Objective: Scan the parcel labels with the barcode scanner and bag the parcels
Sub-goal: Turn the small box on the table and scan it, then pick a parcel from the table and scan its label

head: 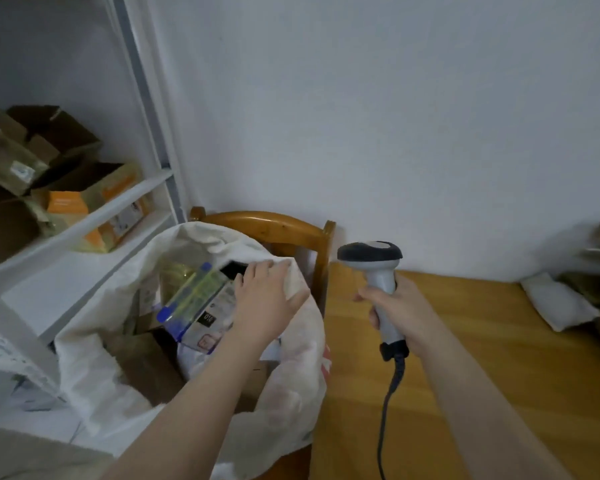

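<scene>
Your left hand [267, 299] is lying flat, fingers straight, on the floppy rim of the white woven sack [94, 375], touching the glossy clear-wrapped parcel [194, 299] slanted inside it. I'd nudge that down among the cardboard boxes [142, 362] while holding the mouth wide. Your right hand [399, 313] is curled round the smooth grey handle of the barcode scanner [378, 268] over the wooden table [465, 375], so mind the cable [390, 403] snagging that limp fabric.

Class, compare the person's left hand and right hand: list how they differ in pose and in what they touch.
The left hand rests with straight fingers on the white bag; the right hand is curled round the scanner handle. The left hand is over the bag's mouth; the right hand is over the wooden table. Both are bare, reaching forward.
</scene>
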